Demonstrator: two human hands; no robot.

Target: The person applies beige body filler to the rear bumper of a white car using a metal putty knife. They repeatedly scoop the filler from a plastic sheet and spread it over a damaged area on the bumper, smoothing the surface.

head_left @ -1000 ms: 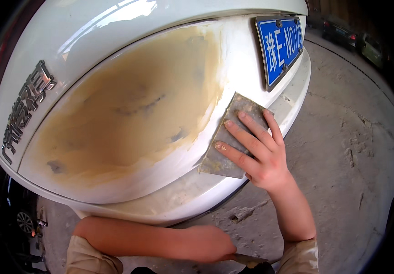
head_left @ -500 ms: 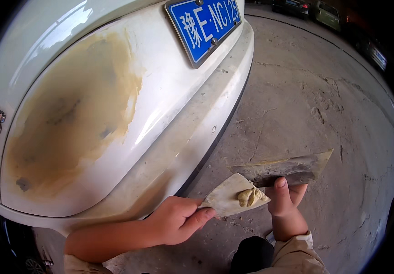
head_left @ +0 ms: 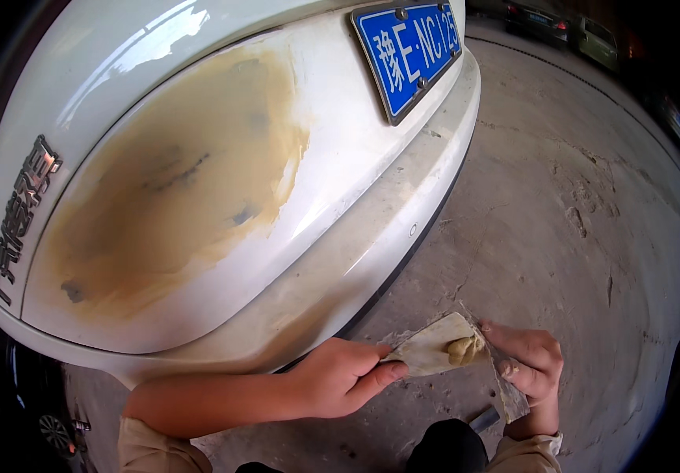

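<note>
My left hand [head_left: 341, 380] is closed on the narrow end of a pale, flat putty spreader [head_left: 425, 345], thumb on top. A lump of beige putty [head_left: 463, 350] sits on its wide end. In my right hand [head_left: 532, 361] is a thin, putty-smeared scraper blade [head_left: 512, 400], gripped between thumb and fingers and turned nearly edge-on. Its face stands against or very close to the spreader's wide end, beside the lump; contact is hard to tell. Ahead on the left, a tan patch of filler [head_left: 190, 173] with several dark grey spots covers part of a white car's rear panel [head_left: 324, 150].
The car's rear bumper [head_left: 371, 213] juts out just beyond my left forearm. A blue licence plate [head_left: 407, 55] is mounted above it. Cracked concrete floor [head_left: 545, 221] stretches right. Parked cars [head_left: 537, 22] stand far back, and a dark car [head_left: 40, 402] shows at lower left.
My right hand has turned the scraper from broad and flat to nearly upright and brought it to the spreader's putty end. The view has shifted, so the car appears farther right.
</note>
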